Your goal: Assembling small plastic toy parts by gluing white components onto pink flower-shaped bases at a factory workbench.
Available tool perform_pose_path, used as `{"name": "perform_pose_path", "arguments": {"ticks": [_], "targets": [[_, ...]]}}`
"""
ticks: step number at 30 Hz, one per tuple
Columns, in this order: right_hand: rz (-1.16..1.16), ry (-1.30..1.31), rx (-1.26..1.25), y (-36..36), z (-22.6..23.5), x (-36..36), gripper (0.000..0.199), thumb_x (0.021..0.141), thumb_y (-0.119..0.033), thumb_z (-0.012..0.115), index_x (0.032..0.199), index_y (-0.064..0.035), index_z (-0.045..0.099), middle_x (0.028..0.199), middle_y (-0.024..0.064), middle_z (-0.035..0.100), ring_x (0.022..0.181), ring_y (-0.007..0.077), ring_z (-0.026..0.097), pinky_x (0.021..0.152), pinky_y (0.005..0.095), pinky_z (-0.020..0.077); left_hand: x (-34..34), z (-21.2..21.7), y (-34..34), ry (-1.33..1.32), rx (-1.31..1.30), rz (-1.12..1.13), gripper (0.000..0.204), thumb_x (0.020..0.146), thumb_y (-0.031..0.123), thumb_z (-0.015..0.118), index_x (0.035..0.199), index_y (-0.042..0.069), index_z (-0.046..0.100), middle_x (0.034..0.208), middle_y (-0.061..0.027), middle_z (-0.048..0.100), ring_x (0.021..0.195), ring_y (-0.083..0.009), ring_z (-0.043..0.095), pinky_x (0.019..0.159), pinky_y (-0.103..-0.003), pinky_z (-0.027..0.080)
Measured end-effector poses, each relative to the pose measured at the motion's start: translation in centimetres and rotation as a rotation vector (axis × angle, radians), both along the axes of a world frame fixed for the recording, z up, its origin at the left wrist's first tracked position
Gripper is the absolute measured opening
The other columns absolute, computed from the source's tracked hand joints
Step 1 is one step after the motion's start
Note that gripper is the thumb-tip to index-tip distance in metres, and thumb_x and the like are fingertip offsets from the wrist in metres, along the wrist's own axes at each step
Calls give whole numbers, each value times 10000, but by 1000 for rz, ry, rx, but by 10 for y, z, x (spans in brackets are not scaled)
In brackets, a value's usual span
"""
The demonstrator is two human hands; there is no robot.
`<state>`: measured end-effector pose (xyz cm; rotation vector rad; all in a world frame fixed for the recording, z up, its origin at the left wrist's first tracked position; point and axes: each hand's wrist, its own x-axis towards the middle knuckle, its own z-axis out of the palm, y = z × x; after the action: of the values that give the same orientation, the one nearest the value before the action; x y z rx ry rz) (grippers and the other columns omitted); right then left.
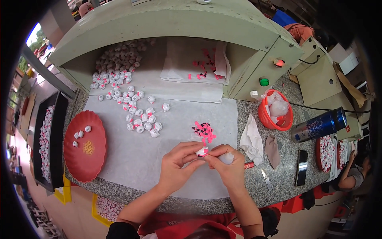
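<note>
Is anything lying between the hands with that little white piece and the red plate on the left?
Nothing visible. Both hands, left hand and right hand, pinch the small white piece. Only bare white sheet lies between it and the red plate; the loose white pieces sit farther back.

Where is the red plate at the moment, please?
In the head view, the red plate sits at the left, between the black tray and the white sheet.
</note>
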<state>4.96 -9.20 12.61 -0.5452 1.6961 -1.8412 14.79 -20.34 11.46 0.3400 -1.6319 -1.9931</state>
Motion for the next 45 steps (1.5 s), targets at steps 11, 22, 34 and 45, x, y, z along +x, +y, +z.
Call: {"name": "perform_pose_path", "arguments": {"ticks": [11,22,34,45], "targets": [[39,224,53,1,2,-2,199,678,65,662,868,15,632,775,46,579,644,87,545,548,190,429,-1,0,-3,29,220,-57,292,734,-154,544,1011,-63,564,1086,-174,531,995,-220,544,850,-312,475],[63,339,40,3,2,-5,176,667,80,649,827,9,630,786,55,588,702,91,554,607,196,433,-2,-5,4,44,203,-16,283,734,-144,554,1005,-64,569,1077,-167,538,961,-205,559,848,-297,468],[76,252,1,4,1,-6,168,672,87,637,817,2,626,779,47,581,704,86,540,607,198,418,-1,-7,3,61,170,-68,303,773,-126,532,1063,-41,558,1120,-149,515,1018,-208,532,881,-301,457],[79,282,3,0,4,-5,184,668,88,649,828,2,621,798,51,585,699,89,544,606,202,431,-4,-18,-2,-12,570,-91,287,752,-100,567,1033,-41,556,1008,-138,587,887,-183,586,781,-285,485]]}}
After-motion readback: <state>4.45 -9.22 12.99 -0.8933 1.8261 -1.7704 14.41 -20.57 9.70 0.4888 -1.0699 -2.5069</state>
